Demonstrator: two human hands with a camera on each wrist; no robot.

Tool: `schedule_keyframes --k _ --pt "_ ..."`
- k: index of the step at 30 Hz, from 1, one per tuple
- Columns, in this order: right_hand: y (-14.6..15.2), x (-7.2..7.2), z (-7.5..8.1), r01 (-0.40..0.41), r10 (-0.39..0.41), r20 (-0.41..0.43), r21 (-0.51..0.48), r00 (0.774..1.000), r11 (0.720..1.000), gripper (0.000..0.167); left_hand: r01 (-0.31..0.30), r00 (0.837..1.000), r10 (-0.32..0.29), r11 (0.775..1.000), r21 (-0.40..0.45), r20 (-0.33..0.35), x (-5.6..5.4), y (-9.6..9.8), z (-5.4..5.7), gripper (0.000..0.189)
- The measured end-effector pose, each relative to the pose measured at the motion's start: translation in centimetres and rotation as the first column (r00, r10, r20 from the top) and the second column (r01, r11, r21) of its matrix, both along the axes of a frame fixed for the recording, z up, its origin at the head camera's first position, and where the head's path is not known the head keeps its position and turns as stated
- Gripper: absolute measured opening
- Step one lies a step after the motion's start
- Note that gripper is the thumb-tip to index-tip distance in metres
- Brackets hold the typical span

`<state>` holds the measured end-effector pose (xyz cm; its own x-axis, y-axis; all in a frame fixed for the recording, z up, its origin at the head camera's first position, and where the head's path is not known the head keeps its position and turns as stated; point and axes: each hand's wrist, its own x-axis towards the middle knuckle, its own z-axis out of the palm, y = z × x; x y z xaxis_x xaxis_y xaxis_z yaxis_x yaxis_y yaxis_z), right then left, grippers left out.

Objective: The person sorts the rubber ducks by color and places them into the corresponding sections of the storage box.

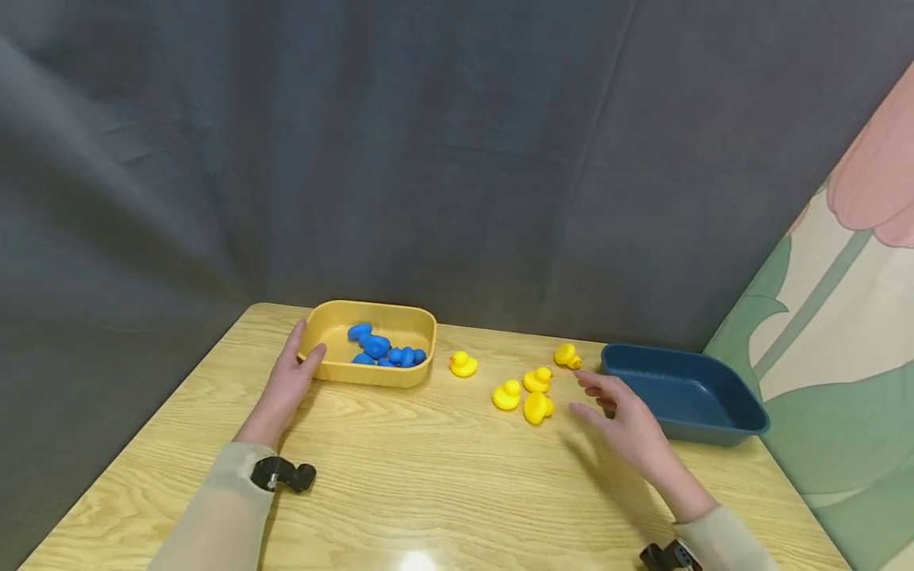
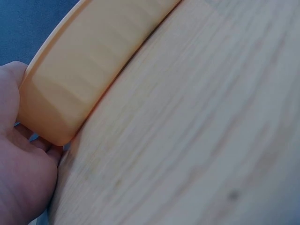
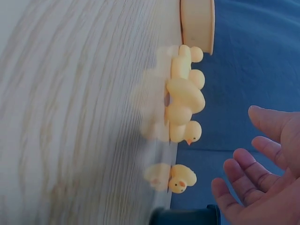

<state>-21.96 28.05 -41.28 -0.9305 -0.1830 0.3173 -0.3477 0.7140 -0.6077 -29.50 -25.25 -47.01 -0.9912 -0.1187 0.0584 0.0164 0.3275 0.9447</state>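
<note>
At the left end of a yellow plastic tub, my left hand holds the near corner, thumb in front and fingers along the end wall. In the left wrist view, the thumb of the left hand reaches the rim while the fingertips pass behind the corner. Several blue toy figures lie in the tub. My right hand hovers above the table with fingers spread and nothing in them. Close to its fingertips lies a yellow rubber duck; more yellow ducks sit to the left.
A dark blue tub stands at the table's right side, partly behind the right hand. One duck sits beside the yellow tub. A grey curtain hangs along the back edge of the wooden table; floral fabric hangs at right.
</note>
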Motion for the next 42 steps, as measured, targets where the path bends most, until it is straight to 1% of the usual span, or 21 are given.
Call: schedule_keyframes --k 4,7,13,17,22,25,27,30,35,38,42 --pt "0.9 0.4 0.2 0.021 -0.021 0.003 0.021 1.000 1.000 0.057 0.000 1.000 0.000 1.000 -0.003 -0.005 0.1 0.0 0.3 0.084" --pt "1.6 0.6 0.3 0.028 -0.028 0.002 0.029 1.000 0.999 0.057 0.005 1.000 -0.005 1.000 0.011 -0.007 0.2 -0.1 0.5 0.086" --pt "2.7 0.8 0.6 0.022 -0.020 -0.050 0.041 0.999 0.999 0.056 0.011 1.000 -0.009 0.998 0.065 -0.029 0.7 -0.3 1.1 0.086" --pt "3.5 1.0 0.9 0.033 -0.029 -0.079 0.050 0.996 0.998 0.056 -0.002 0.999 0.003 1.000 0.030 -0.038 1.1 -0.4 1.7 0.087" --pt "4.4 1.2 1.0 0.040 -0.036 -0.075 0.059 0.997 0.997 0.056 -0.015 0.999 0.012 0.999 -0.052 -0.040 1.9 -0.4 2.6 0.088" --pt "5.0 1.4 0.9 0.047 -0.040 -0.091 0.074 0.995 0.996 0.056 -0.017 0.999 0.011 0.994 -0.111 -0.050 2.5 -0.1 3.2 0.088" --pt "5.5 1.5 0.8 0.052 -0.043 -0.108 0.086 0.993 0.995 0.056 -0.019 0.998 0.009 0.987 -0.158 -0.064 2.7 0.3 3.6 0.089" --pt "5.7 1.5 0.6 0.068 -0.054 -0.125 0.108 0.991 0.992 0.056 -0.019 0.996 -0.002 0.974 -0.225 -0.092 2.7 0.6 4.2 0.088" --pt "5.9 1.6 0.1 0.092 -0.065 -0.171 0.160 0.983 0.983 0.058 -0.021 0.991 -0.021 0.949 -0.315 -0.130 2.9 0.9 4.8 0.087" --pt "5.9 1.4 -0.3 0.102 -0.056 -0.226 0.199 0.973 0.975 0.059 -0.039 0.985 -0.030 0.920 -0.391 -0.170 3.1 0.9 5.1 0.084" --pt "6.1 1.2 -0.8 0.112 -0.042 -0.289 0.229 0.956 0.967 0.059 -0.076 0.965 -0.056 0.876 -0.477 -0.256 3.4 1.0 5.6 0.079"
